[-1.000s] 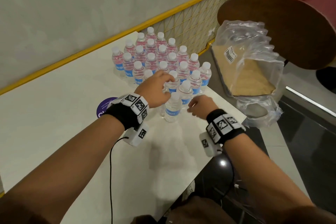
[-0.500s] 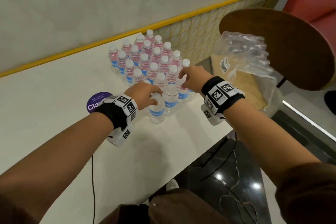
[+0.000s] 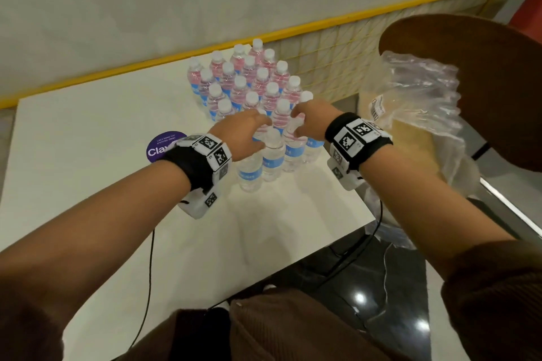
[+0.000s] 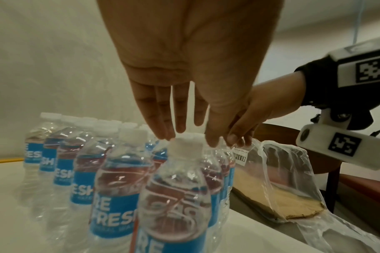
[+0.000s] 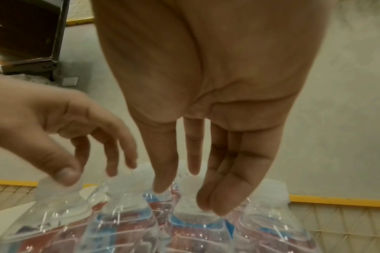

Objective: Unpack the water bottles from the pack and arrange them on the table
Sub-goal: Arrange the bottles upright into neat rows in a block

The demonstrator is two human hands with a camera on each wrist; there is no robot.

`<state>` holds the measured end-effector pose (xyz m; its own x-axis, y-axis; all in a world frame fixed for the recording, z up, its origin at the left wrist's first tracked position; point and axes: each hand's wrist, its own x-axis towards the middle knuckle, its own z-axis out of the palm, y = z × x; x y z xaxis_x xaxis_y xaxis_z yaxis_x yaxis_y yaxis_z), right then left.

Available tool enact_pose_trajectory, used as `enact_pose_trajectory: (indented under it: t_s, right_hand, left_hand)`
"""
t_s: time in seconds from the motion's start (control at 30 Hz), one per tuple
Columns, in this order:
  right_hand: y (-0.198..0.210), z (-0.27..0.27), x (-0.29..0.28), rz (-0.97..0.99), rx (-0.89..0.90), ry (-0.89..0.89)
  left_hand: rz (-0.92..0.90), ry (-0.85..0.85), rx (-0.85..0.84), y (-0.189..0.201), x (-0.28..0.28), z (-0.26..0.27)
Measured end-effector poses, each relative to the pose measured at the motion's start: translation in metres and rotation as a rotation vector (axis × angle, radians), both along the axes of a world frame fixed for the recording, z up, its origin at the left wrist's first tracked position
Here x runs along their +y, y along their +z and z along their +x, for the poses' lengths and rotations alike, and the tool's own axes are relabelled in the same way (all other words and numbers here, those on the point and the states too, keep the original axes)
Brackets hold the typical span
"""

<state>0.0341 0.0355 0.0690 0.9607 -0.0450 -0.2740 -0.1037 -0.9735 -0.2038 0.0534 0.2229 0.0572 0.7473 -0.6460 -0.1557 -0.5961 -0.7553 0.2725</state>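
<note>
Several small water bottles (image 3: 249,85) with white caps and blue labels stand in tight rows at the far right of the white table (image 3: 88,184). My left hand (image 3: 261,126) hovers over the near rows, fingers stretched down onto the caps (image 4: 184,145). My right hand (image 3: 297,119) is just beside it, fingertips (image 5: 204,203) straight and touching the tops of neighbouring bottles. Neither hand is wrapped round a bottle. The nearest bottle (image 3: 272,155) stands upright in front of both hands. The empty plastic pack wrap (image 3: 416,97) lies off the table to the right.
The table's right edge (image 3: 346,184) runs close beside the last bottles. A cardboard tray (image 3: 410,138) sits inside the wrap, under a round brown tabletop (image 3: 484,82). A purple sticker (image 3: 164,146) is left of my left wrist. A yellow rail (image 3: 117,79) lines the wall.
My right hand rose from the table's near edge to the bottles' right side, then came in beside my left hand. My left hand stayed over the near rows.
</note>
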Motion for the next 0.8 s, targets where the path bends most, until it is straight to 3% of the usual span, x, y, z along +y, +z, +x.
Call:
enact_pose_trajectory:
  t_s: [0.2, 0.8]
  right_hand:
    - [0.000, 0.006, -0.002, -0.038, -0.012, 0.017]
    - [-0.005, 0.012, -0.010, -0.004, 0.010, 0.083]
  left_hand:
    - [0.111, -0.110, 0.022, 0.007, -0.030, 0.005]
    - [0.133, 0.003, 0.011, 0.003, -0.025, 0.013]
